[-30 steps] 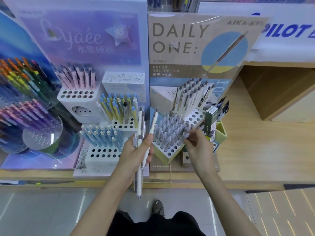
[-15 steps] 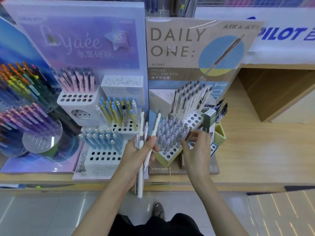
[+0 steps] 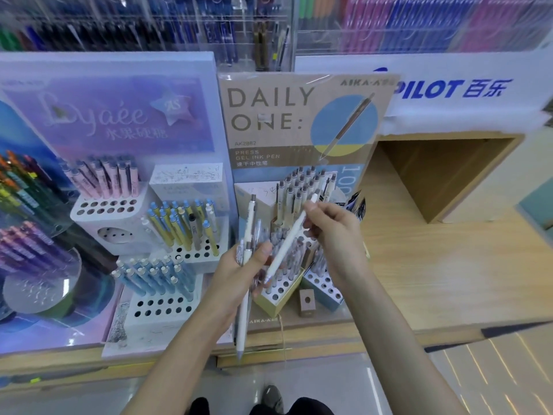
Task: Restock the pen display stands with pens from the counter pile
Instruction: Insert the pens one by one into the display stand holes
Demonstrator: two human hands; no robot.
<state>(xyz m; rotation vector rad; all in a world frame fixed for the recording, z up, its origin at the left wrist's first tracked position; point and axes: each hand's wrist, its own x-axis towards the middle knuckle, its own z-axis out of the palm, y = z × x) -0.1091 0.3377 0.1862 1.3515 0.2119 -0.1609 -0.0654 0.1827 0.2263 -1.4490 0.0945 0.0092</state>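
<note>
Wooden counter [image 3: 449, 280], "DAILY ONE:" display stand [image 3: 269, 145]

A white banner [image 3: 449, 89] lettered PILOT in blue hangs above an open wooden box [image 3: 443, 175] at the right of a pale wood table [image 3: 449, 280]. A small wooden block [image 3: 305, 302] with a round hole stands near the table's front edge. Below, a grey shoe [image 3: 271, 398] rests on the glossy floor [image 3: 344, 384].

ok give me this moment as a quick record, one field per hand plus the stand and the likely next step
left hand: grips a bundle of pens, tips down
right hand: pinches one white pen, tilted, tip down-left
daily one stand: grey pens at the back, open holes in front rows
likely next: white pen probably goes into an open hole
</note>
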